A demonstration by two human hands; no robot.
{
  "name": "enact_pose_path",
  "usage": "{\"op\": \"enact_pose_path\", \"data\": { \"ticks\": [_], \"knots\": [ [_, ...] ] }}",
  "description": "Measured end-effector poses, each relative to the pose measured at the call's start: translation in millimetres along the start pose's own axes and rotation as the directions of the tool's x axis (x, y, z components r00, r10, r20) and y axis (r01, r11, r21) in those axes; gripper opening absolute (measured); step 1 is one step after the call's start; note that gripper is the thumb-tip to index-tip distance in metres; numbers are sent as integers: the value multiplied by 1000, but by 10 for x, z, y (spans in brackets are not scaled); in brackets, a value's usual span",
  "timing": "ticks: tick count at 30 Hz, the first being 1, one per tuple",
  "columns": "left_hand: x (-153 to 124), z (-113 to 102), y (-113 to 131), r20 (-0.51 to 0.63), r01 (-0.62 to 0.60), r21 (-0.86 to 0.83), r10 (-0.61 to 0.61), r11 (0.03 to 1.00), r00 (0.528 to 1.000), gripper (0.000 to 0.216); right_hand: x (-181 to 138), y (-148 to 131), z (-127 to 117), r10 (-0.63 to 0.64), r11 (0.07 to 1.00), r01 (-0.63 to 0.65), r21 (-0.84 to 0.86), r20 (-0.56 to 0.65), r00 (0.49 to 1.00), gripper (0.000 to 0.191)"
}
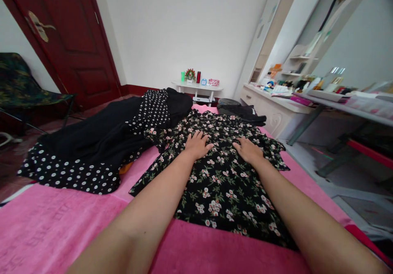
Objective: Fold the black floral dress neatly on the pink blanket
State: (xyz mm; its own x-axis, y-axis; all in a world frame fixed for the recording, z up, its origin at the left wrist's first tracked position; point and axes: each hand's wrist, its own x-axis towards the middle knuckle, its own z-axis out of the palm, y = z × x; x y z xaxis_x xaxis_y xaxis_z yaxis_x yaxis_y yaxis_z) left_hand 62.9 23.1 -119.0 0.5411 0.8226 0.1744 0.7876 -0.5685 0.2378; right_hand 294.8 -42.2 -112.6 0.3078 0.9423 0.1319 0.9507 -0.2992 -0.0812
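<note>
A black floral blouse (pixel 215 176) lies spread out on a pink bed cover (pixel 76 221), its hem toward me and its short sleeves out to either side. My left hand (pixel 198 145) rests flat on the upper left of the blouse, fingers spread. On the upper right of the same cloth, my right hand (pixel 248 149) lies with its fingers stretched out. Neither hand grips anything. To the left, a black garment with white-dotted panels (pixel 101 131) lies loosely across the bed, close to the blouse's left sleeve.
Folded dark clothes (pixel 241 111) lie at the bed's far end. Beyond stands a small white table (pixel 199 86) with a plant and cups. A cluttered dresser (pixel 276 102) is on the right. At left are a camouflage folding chair (pixel 27 86) and a red door (pixel 70 37).
</note>
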Motion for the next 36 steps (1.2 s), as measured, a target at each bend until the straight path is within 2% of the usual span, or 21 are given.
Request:
{"op": "enact_pose_path", "data": {
  "ticks": [1,3,7,11,15,18,23,25,29,31,32,34,36],
  "knots": [
    [7,35,19,21,-1,-1,1,1000,1000,64,50,-50,-54,28,999,-28,-21,29,999,50],
    [25,90,33,-22,10,-11,-10,1000,1000,65,202,-128,-167,90,995,-89,-39,33,995,43],
    [55,107,18,-104,32,-64,-38,997,994,60,631,-129,-289,106,994,-106,7,-84,991,34],
    [66,70,32,-146,52,-96,-65,994,987,53,1021,40,-189,157,987,-149,62,-137,978,35],
    [73,65,60,-139,53,-93,-66,994,988,51,1289,190,-32,220,974,-214,70,-104,970,32],
    [84,81,67,-85,67,-73,-73,995,994,61,1422,244,43,222,975,-220,36,-87,971,29],
    [104,107,68,-10,58,-67,-59,996,998,81,1510,303,170,294,952,-307,-8,-255,921,33],
    [107,107,71,15,56,-61,-56,997,998,82,1525,307,202,324,943,-333,-3,-228,918,37],
    [107,99,74,23,50,-51,-49,997,999,83,1511,203,137,329,943,-333,-23,-97,939,43],
    [107,100,72,16,54,-52,-54,997,998,82,1418,85,95,283,958,-286,-13,-119,952,56],
    [108,102,69,10,58,-52,-57,997,998,82,1340,18,91,221,974,-225,-4,-159,962,62],
    [110,111,63,-6,68,-51,-69,996,998,79,1143,-114,127,14,1000,-17,-12,-197,980,65],
    [111,120,53,-26,78,-43,-79,996,996,74,939,-219,185,-153,988,150,-43,-97,983,59]
  ]
}}
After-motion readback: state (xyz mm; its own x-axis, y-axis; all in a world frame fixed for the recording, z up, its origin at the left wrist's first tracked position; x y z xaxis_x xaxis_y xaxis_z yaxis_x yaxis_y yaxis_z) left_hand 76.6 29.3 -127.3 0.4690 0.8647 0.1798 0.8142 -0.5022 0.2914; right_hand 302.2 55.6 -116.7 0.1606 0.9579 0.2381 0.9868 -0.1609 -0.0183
